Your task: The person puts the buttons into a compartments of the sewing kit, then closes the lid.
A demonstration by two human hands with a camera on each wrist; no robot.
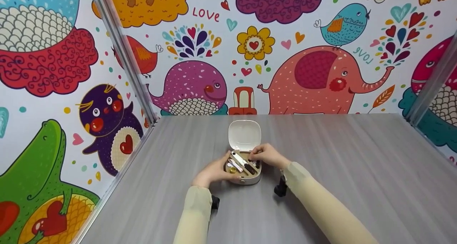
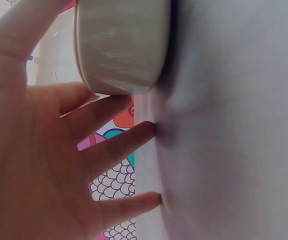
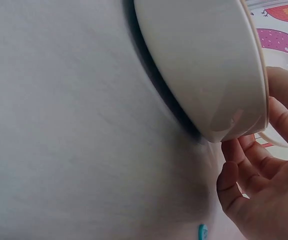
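Observation:
An off-white rounded storage box stands on the table with its lid raised at the back. Inside are tan compartments; a white-and-black slim tool lies diagonally across the middle. Small white pieces and a gold-coloured round item sit at the left. My left hand holds the box's left side, thumb along the front rim, lower fingers spread toward the table. My right hand reaches over the right rim, fingertips in the right compartment near small dark items; I cannot tell whether they pinch anything.
The grey wood-grain table runs back to a wall printed with cartoon animals. Metal corner posts stand at both sides. A black wrist device hangs below the right sleeve, another beside the left.

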